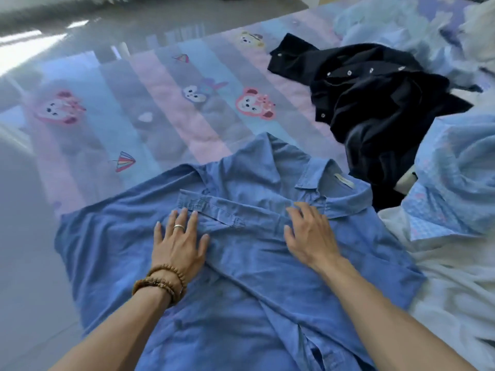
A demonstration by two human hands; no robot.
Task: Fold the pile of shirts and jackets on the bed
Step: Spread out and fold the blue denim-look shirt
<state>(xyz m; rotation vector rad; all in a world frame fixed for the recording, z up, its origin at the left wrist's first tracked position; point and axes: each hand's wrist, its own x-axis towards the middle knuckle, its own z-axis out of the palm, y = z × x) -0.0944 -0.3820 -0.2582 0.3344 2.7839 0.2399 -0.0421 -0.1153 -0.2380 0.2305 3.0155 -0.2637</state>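
blue shirt (241,263), spread flat on the bed (150,84) beside a black shirt (375,103): left hand (178,245) and right hand (310,234) press it, grip released, fingers flat; risk, uneven smoothing bunches the placket, skewing the fold.

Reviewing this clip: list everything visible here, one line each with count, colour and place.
Blue denim button-up shirt: one, blue, spread flat on the bed nearest the camera.
Black snap-button jacket: one, black, crumpled beyond the shirt, right.
Light blue patterned garment: one, pale blue, bunched at right.
White fabric: white, lower right; count unclear.
Cartoon-print striped bedsheet: one, pink and blue, under everything.
Grey floor: left.
Left hand: ring, bead bracelets, flat on shirt.
Right hand: flat near collar.
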